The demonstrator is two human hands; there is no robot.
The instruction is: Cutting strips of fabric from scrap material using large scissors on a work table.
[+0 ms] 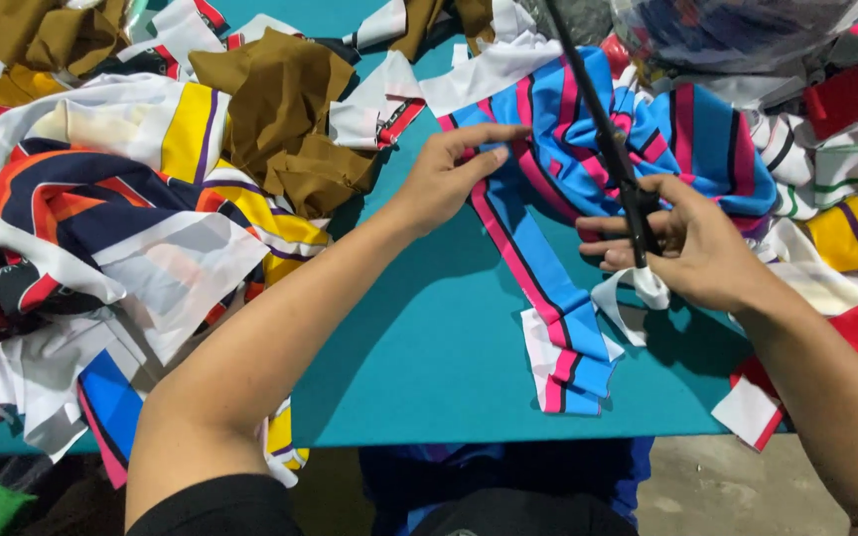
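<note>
Left hand (454, 174): open, fingers extended flat, pressing the blue striped fabric strip (538, 268) against the teal table (419, 347); judged to keep the cloth taut and still.
Right hand (692, 243): closed around the black rod-like tool (613, 149), gripping near its lower end, where white cloth (638, 288) is wrapped; judged a steadying grip.
Fabric strip: lies on the table between both hands, running from a bunched upper part down toward the near edge.
Tool: slants up and away; its upper end is cut off by the frame, so its kind cannot be determined.
Surroundings: brown cloth (285, 109) and mixed printed scraps (101, 208) are heaped to the left.
Obscured: the tool's tip sits behind the right fingers.
</note>
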